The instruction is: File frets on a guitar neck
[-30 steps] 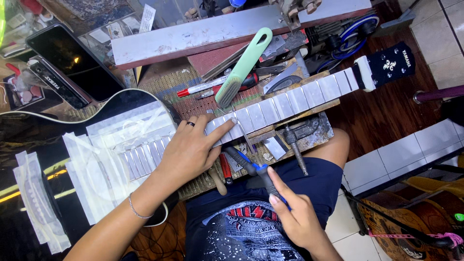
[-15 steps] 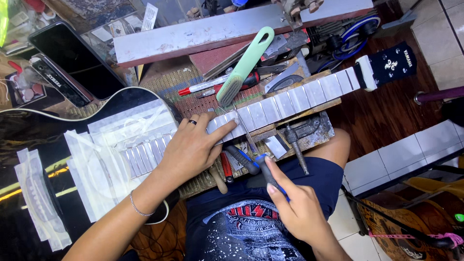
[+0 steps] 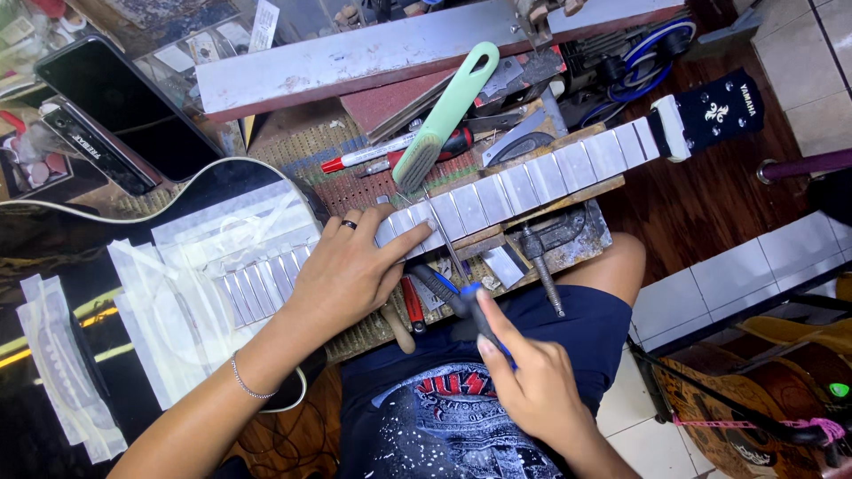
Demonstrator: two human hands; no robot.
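Black guitar's taped neck (image 3: 532,182) being pressed flat by left hand (image 3: 351,270), fingers spread open; blue-handled tool (image 3: 461,306) being gripped by right hand (image 3: 532,390), fingers closed

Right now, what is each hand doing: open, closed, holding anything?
Left hand: open, fingers spread flat on the taped guitar neck.
Right hand: closed on a blue-and-black tool handle, its tip toward the neck.

left hand (image 3: 351,270) rests flat on the taped guitar neck (image 3: 524,182); right hand (image 3: 532,390) grips a blue-handled tool (image 3: 457,302).
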